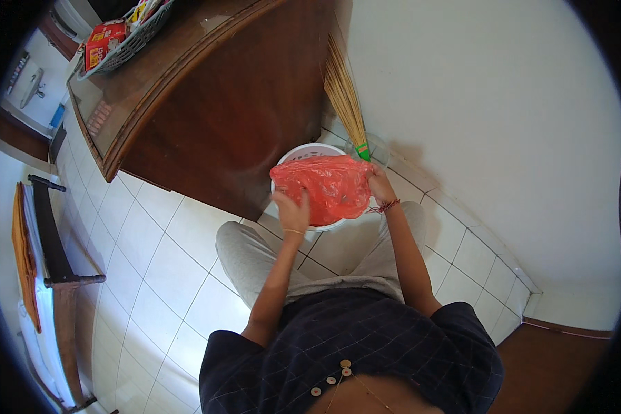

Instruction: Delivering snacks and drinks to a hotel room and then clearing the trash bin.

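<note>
A thin red plastic bag (328, 183) is spread over a white bin (315, 148), whose far rim and slotted inner wall show behind it. At the bag's right edge, my right hand (381, 188) has its fingers closed on the plastic. My left hand (293, 212) lies against the bag's lower left side, thumb and fingers apart, with the plastic behind them. Most of the bin's mouth is hidden by the bag, and its lower edge shows beneath.
Just beyond my right hand, a stick broom (347, 96) with a green band leans against the white wall (490, 103). A curved brown wooden cabinet (234, 103) stands ahead, carrying a basket (127, 48) of packets. Left, a wooden rack (65, 279) stands on white floor tiles (148, 269).
</note>
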The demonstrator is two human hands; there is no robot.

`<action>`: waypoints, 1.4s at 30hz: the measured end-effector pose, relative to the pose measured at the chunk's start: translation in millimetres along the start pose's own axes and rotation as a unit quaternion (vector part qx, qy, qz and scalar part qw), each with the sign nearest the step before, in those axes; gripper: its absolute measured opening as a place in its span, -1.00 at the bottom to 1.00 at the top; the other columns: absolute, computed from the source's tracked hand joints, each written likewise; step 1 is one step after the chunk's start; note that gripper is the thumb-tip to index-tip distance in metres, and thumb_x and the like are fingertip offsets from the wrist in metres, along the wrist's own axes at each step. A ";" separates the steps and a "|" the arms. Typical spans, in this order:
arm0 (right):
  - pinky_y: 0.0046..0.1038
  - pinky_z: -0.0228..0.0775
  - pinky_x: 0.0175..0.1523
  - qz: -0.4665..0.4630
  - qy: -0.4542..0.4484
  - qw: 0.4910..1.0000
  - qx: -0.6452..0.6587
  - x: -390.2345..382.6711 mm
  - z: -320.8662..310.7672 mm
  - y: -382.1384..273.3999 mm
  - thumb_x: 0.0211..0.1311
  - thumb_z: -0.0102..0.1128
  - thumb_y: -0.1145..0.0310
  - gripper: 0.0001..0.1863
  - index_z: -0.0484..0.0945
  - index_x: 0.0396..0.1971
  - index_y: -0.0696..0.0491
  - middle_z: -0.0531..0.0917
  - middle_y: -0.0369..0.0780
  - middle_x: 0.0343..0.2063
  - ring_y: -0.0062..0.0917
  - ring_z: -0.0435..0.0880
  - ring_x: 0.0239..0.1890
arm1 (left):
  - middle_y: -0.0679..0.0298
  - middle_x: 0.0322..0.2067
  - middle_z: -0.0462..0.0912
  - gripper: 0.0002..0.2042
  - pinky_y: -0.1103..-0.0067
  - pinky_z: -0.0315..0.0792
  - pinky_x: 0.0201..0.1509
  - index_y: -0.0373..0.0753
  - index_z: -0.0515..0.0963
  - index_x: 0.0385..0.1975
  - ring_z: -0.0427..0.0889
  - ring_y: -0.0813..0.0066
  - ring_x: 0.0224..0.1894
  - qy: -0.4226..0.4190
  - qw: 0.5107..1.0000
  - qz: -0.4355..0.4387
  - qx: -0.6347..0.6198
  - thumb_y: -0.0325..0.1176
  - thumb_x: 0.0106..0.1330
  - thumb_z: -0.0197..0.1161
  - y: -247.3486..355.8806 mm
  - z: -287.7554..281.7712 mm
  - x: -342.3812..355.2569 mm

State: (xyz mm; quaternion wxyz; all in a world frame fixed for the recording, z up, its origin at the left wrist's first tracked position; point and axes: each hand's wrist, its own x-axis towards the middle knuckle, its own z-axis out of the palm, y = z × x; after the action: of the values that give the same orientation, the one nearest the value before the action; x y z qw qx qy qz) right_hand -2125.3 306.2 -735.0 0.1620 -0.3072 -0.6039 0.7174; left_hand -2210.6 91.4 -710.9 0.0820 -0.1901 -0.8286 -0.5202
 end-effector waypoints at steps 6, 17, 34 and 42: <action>-0.66 0.36 -0.52 0.072 0.010 0.997 0.015 -16.5 5.4 -9.1 0.03 -0.18 0.59 -0.70 0.35 -0.18 0.14 0.46 -0.34 -0.48 -0.73 0.44 -0.53 | -0.02 -0.23 0.32 -0.51 0.31 0.42 -0.30 -0.31 0.23 -0.19 0.45 0.08 -0.19 -0.291 0.942 -0.025 0.165 -0.20 -0.06 0.25 30.0 42.8 -15.6; -0.60 0.26 -0.49 -0.008 0.123 0.990 -0.075 -19.9 2.6 -6.8 -0.10 0.06 0.45 -0.89 0.44 -0.54 0.18 0.49 -0.29 -0.66 -0.67 0.42 -0.59 | -0.01 -0.45 0.52 -0.74 0.38 0.43 -0.33 -0.31 0.38 -0.30 0.56 0.12 -0.39 -0.214 0.972 -0.010 0.100 -0.33 0.02 0.10 -31.0 56.1 14.9; -0.46 0.35 -0.14 -0.024 -0.084 0.996 -0.001 -17.8 31.6 -12.1 -0.16 -0.02 0.71 -0.30 -0.04 0.04 0.00 0.36 -0.14 -0.20 -0.48 0.43 -0.19 | 0.23 -0.20 0.46 -0.62 0.59 0.32 -0.09 -0.26 0.34 -0.09 0.44 0.47 -0.17 -0.282 0.855 -0.261 -0.349 -0.53 0.00 0.05 -48.9 -5.1 12.1; -0.41 0.25 -0.03 -0.232 -0.090 0.889 -0.384 -6.5 16.9 4.5 -0.12 0.07 0.51 -0.45 0.28 0.01 0.08 0.41 -0.05 -0.22 -0.29 0.45 -0.21 | 0.17 -0.48 0.55 -0.79 0.49 0.41 -0.37 -0.31 0.45 -0.37 0.54 0.44 -0.52 -0.182 0.975 -0.092 0.084 -0.32 0.06 0.18 -35.5 -3.5 23.1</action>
State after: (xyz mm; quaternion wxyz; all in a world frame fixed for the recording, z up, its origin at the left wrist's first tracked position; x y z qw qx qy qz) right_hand -2130.6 288.3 -736.3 0.1383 -0.1302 -0.8982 0.3964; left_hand -2246.2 79.9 -731.2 -0.1027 -0.1966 -0.8845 -0.4104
